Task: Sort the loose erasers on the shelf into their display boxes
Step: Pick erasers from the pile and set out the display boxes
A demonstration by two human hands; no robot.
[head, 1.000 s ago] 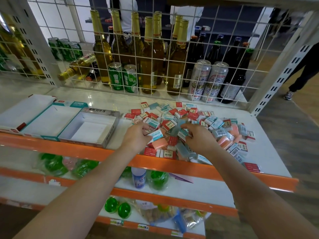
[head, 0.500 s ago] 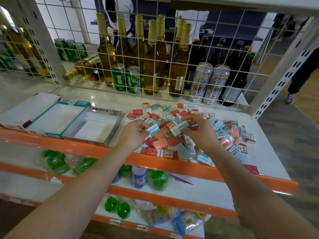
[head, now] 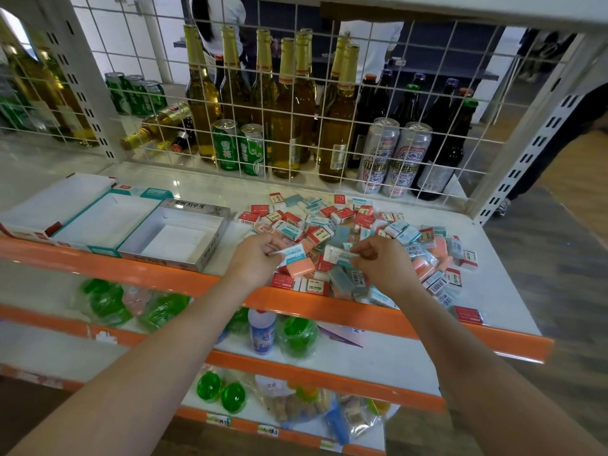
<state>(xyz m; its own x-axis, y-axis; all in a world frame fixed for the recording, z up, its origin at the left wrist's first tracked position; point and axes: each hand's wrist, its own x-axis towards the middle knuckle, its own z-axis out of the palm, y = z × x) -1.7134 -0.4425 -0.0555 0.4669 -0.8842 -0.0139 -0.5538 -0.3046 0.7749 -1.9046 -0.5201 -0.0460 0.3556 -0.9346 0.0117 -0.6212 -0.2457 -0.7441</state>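
Behind the wire grid at twelve o'clock stand beer bottles [head: 339, 120] and cans [head: 378, 156], and in front of it we work at a white shelf [head: 513, 291] with an orange front edge. Most of the loose erasers [head: 355, 222] lie in a heap from the middle toward three o'clock, in red, teal and plain pink kinds, many of them wrapped in shiny film. Our left hand [head: 255, 258] pinches one teal-sleeved eraser [head: 292, 255] between thumb and curled fingers, just above the near side of the heap. Our right hand [head: 381, 258] pinches another teal-sleeved eraser [head: 339, 253] by its end, close beside the first one. At nine o'clock three open display boxes sit side by side against the front edge: a grey box [head: 210, 238] nearest the heap, a teal box [head: 98, 225] next to it, and a red-trimmed box [head: 33, 212] farthest out. We judge these pieces to be light, small and rather stiff, so nothing here is fragile, but the film may be slippery and a piece can slide out from a weak pinch. It seems best to take each one across its short sides, on the paper sleeve, not on a bare corner. The heap is loose, so pulling a piece from below will probably disturb its neighbours, and those near the front edge at five o'clock could fall off.
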